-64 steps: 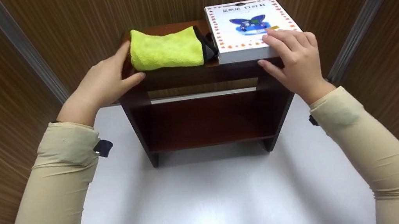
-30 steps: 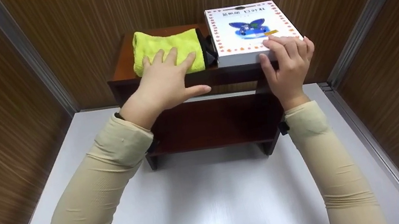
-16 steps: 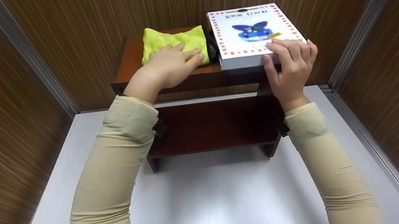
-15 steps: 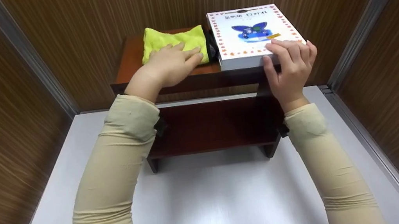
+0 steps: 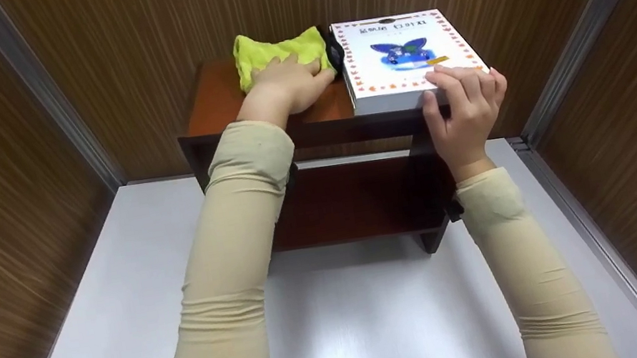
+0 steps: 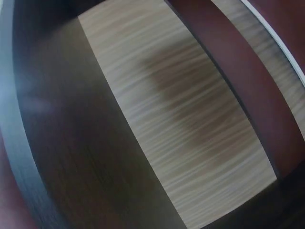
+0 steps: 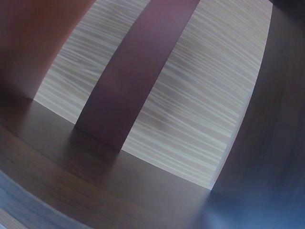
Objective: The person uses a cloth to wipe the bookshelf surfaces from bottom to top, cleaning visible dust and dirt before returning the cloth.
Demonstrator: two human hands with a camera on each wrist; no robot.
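Observation:
My left hand (image 5: 293, 85) lies palm down on a folded yellow-green towel (image 5: 279, 49), fingers spread over its front and thumb toward the right. A black band (image 5: 334, 53) edges the towel's right end, close against a thick white book (image 5: 407, 55). On the book's cover are a blue butterfly picture and a border of small red marks. My right hand (image 5: 466, 109) grips the book's front right corner, with fingertips bent over the cover and the thumb at the front edge. Both things sit on a dark brown wooden stand (image 5: 213, 106). Neither wrist view shows the hands.
A lower shelf (image 5: 353, 199) of the stand shows beneath the top. It stands on a white floor surface (image 5: 98, 313), between wood-grain panels (image 5: 146, 40) at the back and sides. Metal strips (image 5: 43, 87) run along the corners.
My left hand has come from the towel's left side onto its front. Hand and towel have shifted back and right, toward the book. My right hand keeps at the book's corner.

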